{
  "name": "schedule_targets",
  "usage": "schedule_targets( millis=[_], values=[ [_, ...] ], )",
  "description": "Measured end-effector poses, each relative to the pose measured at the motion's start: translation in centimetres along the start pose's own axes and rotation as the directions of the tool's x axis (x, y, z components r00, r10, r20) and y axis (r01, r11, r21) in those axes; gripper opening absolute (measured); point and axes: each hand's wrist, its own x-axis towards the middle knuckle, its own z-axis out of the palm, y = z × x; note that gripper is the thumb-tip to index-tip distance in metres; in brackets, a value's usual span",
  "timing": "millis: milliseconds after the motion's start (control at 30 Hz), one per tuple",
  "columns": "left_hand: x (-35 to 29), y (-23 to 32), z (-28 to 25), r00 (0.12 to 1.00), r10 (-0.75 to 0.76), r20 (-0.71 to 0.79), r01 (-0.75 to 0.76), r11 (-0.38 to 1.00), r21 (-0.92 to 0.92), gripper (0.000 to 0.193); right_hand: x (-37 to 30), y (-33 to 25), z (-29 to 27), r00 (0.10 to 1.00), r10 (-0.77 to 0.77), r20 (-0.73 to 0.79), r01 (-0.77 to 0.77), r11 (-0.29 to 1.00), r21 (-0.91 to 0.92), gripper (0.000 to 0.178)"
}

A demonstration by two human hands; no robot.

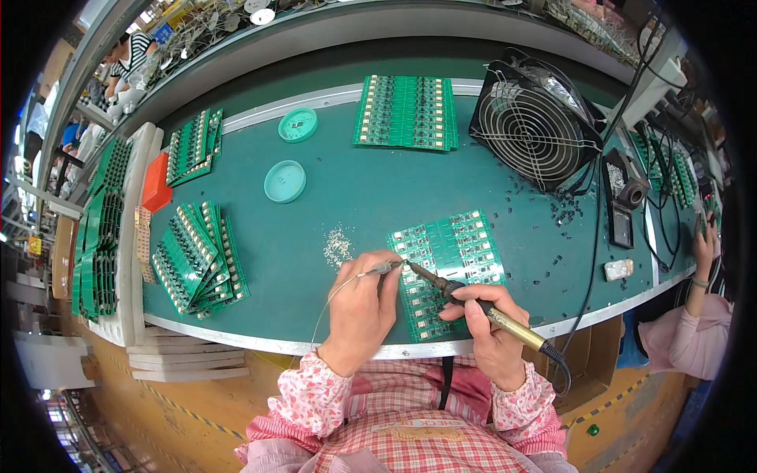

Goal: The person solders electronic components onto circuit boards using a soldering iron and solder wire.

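A green circuit board panel (446, 246), set with rows of small parts, lies flat near the front edge of the table. My right hand (490, 323) grips a soldering iron (505, 322) with a black and brass-coloured handle. Its dark tip reaches the upper left part of the panel. My left hand (361, 303) is closed on a thin solder wire (334, 295), pinched near a small grey piece at its end. Wire end and iron tip come close together over the panel; whether they touch is too small to tell.
Stacked circuit boards lie at left (197, 256) and at the back (405, 113). Two round turquoise dishes (285, 182) stand behind a heap of tiny pale parts (337, 246). A black fan (530, 126), scattered black bits (566, 211), an iron stand (620, 201) and cables occupy the right.
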Motion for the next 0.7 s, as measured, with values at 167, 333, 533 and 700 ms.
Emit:
schedule_targets(
  millis=[167, 333, 533, 700],
  values=[
    [-0.05, -0.17, 0.05, 1.0, 0.007, -0.003, -0.007, 1.0, -0.003, 0.014, 0.09, -0.19, 0.0, 1.0, 0.012, 0.008, -0.012, 1.0, -0.011, 0.014],
    [0.01, -0.11, 0.07, 1.0, -0.005, -0.004, 0.005, 1.0, -0.011, 0.014, 0.05, 0.0, 0.08, 1.0, 0.0, 0.004, 0.0, 1.0, -0.016, 0.014],
    [-0.02, -0.48, 0.25, 1.0, 0.025, -0.01, -0.025, 1.0, -0.013, 0.017, 0.25, -0.06, 0.0, 0.997, -0.059, 0.042, 0.061, 0.997, -0.052, 0.013],
    [-0.08, -0.4, 0.08, 1.0, 0.018, -0.008, -0.018, 1.0, -0.012, 0.016, 0.37, -0.32, -0.19, 0.989, -0.124, 0.087, 0.135, 0.982, -0.132, 0.013]
  ],
)
